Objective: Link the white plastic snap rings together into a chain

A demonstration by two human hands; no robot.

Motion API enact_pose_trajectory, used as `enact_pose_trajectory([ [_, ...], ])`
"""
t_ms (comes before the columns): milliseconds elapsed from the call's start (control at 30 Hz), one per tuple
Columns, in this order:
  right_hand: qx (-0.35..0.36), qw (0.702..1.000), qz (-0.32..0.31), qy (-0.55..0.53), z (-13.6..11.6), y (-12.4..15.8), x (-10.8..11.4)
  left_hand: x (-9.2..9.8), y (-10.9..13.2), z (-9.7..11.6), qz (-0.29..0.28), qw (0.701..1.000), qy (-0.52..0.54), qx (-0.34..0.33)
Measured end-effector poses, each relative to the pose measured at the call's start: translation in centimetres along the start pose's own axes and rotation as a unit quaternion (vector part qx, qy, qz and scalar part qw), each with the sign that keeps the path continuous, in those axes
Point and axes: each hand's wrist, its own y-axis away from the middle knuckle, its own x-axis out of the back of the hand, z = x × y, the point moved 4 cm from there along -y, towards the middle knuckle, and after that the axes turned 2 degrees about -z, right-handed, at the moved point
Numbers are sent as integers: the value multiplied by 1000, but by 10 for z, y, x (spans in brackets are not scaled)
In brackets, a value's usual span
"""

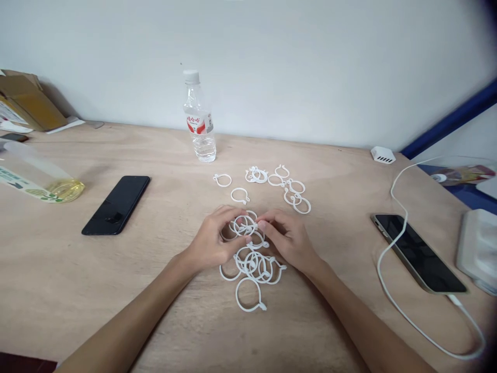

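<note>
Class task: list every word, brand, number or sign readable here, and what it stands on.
"娃哈哈": red characters on the clear bottle; its smaller print is unreadable.
Green print on the bottle of yellow liquid: too blurred.
Print on the cardboard box: too small.

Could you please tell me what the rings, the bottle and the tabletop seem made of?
Rings: likely plastic, smooth and satin, evenly white with moulded-looking tabs.
Bottle: probably glossy plastic, clear with a rippled wall.
Tabletop: wood or laminate, matte, faintly grained.
</note>
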Motion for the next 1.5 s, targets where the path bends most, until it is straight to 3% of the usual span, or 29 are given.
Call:
enact_pose_trajectory([
  [133,-96,994,58,19,13,-19,0,-3,2,-3,-6,997,-74,-14],
  [200,-118,989,52,75,16,-34,-5,-4,3,-2,-22,994,-106,-17],
  [367,-111,975,-12,192,19,-67,-17,-5,4,2,-53,990,-133,-13],
  [467,-99,977,-18,188,18,-69,-14,0,4,1,-3,996,-90,-20],
  [567,-65,982,2,176,9,-56,-5,6,4,-4,96,994,-46,-6],
  [633,-10,987,19,158,-1,-44,2,7,4,-7,126,992,-30,-1],
  [800,159,971,43,175,-21,-15,9,3,3,-11,104,993,-22,-45],
  [900,220,958,52,176,-22,-5,7,3,3,-8,104,989,-37,-96],
  [1167,269,948,85,144,-17,5,4,6,11,10,128,942,-176,-257],
  [1500,275,951,79,120,-17,8,3,4,10,13,117,943,-177,-257],
])
